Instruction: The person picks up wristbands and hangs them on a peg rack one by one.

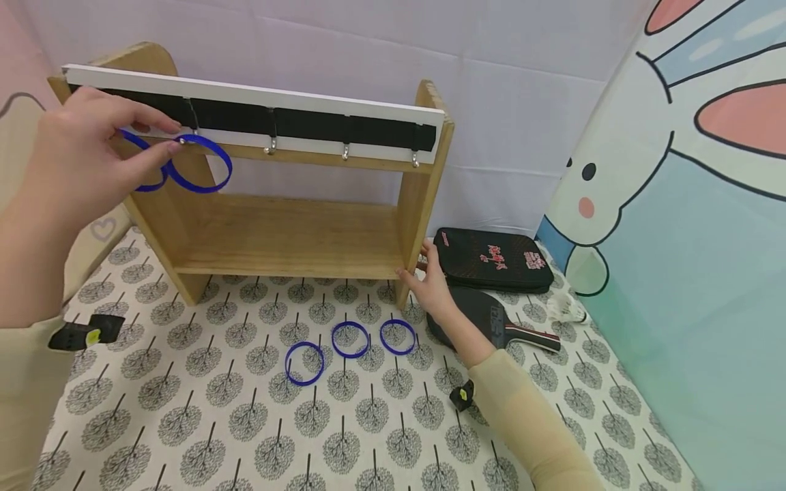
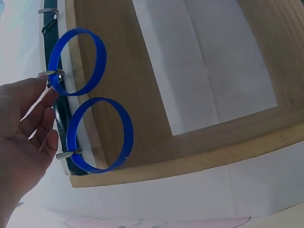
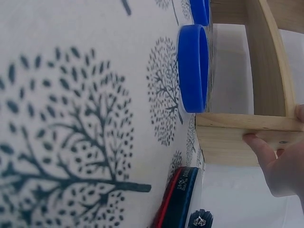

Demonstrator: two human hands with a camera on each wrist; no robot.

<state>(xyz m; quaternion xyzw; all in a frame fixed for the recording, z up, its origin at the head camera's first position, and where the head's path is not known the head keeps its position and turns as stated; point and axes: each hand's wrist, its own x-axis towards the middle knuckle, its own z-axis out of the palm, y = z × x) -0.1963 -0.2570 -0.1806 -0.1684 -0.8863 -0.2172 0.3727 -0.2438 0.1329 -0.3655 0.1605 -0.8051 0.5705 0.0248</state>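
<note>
A wooden rack (image 1: 295, 266) stands on the table, with a white strip (image 1: 258, 94) of several metal hooks along its top front. At the strip's left end, my left hand (image 1: 92, 150) pinches a blue ring (image 2: 101, 59) between thumb and index finger, right by a hook. Beside it a second blue ring (image 2: 129, 137) hangs from the end hook; in the head view the hand partly covers it. My right hand (image 1: 432, 286) grips the rack's right side panel low down, thumb on the front edge. Several fingers are hidden behind the panel.
Three blue rings lie on the tree-patterned cloth before the rack: a left ring (image 1: 288, 365), a middle ring (image 1: 351, 356) and a right ring (image 1: 398, 353). Right of the rack are a black case (image 1: 485, 259), a table tennis bat (image 1: 473, 314) and a small whitish object (image 1: 565, 308).
</note>
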